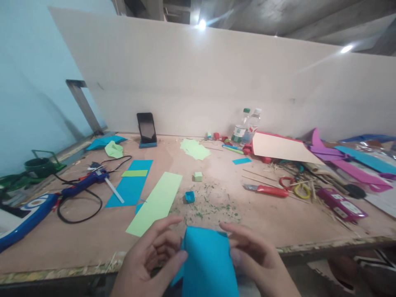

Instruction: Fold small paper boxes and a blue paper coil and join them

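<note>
A folded piece of blue paper (208,262) is held up at the table's front edge, between my two hands. My left hand (154,255) grips its left side, thumb against the paper and fingers curled, the index finger raised. At the right edge, my right hand (256,258) pinches the paper with its thumb, and its index finger reaches over the top corner. Beyond the hands lie a small blue paper box (189,197) and a small light green cube (198,177). A light green paper strip (157,202) lies to the left, partly over blue paper (130,187).
A glue gun (83,181) with its black cord lies left. At right are a red utility knife (269,190), scissors (300,189) and a purple box (342,205). Two bottles (246,126) and a phone (146,127) stand at the back by the white board (185,78).
</note>
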`<state>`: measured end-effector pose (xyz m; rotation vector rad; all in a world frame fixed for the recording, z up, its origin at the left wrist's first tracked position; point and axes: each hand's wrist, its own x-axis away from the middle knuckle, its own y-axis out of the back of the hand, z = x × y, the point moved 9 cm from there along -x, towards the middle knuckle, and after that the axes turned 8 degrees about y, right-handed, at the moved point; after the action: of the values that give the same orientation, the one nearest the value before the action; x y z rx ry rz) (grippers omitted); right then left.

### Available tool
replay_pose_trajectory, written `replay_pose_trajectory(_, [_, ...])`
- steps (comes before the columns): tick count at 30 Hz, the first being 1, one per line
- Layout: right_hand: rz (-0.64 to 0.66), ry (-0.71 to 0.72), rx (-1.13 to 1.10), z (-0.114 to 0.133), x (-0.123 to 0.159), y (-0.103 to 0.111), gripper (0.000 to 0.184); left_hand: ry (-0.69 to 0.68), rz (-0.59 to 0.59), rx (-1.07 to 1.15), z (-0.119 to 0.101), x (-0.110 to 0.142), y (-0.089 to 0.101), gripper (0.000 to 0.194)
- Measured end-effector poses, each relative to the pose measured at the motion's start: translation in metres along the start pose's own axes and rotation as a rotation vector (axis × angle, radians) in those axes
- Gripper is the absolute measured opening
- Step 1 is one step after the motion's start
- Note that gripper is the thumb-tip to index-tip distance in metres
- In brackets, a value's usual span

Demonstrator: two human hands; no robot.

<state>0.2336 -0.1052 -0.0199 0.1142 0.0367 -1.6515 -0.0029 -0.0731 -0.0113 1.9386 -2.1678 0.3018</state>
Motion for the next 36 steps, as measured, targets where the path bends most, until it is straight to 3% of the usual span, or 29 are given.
replay_pose_trajectory(4, [0.014,0.421,0.318,0.034,0.01,-0.001,0.037,-0.007,0.021,0.047,-0.005,-0.004,-0.004,0.047])
replay_pose_trajectory(7, [-0.018,0.484,0.303,0.046,0.005,-0.004,0.031,0.014,0.064,0.049,-0.006,-0.006,-0.009,0.047])
replay_pose_trajectory(10, [-0.106,0.421,0.195,0.049,-0.007,0.003,0.008,0.044,0.115,0.036,-0.006,-0.007,-0.015,0.048])
replay_pose_trajectory(14, [-0.147,0.156,0.008,0.027,-0.02,0.015,0.037,0.027,0.145,0.002,-0.01,-0.009,-0.019,0.043])
replay_pose_trajectory(17, [-0.188,-0.07,-0.023,0.009,-0.02,0.025,0.043,-0.005,0.211,-0.119,-0.015,-0.014,-0.025,0.031])
replay_pose_trajectory(21, [-0.181,-0.076,0.149,0.017,-0.027,0.038,0.049,-0.064,0.315,-0.425,-0.022,-0.024,-0.039,0.022])
replay_pose_trajectory(26, [-0.061,0.085,0.623,0.032,-0.041,0.046,0.055,-0.363,0.276,-0.817,-0.036,-0.027,-0.061,0.026])
replay_pose_trajectory(31, [-0.156,0.291,1.004,0.051,-0.056,0.084,0.038,-0.641,0.161,-1.074,-0.042,-0.02,-0.066,0.023])
replay_pose_trajectory(33, [-0.195,0.461,1.115,0.064,-0.064,0.099,0.032,-0.798,0.237,-1.05,-0.046,-0.011,-0.071,0.027])
replay_pose_trajectory(36, [-0.054,0.497,1.313,0.057,-0.084,0.115,0.032,-0.986,0.372,-1.039,-0.04,0.0,-0.08,0.03])
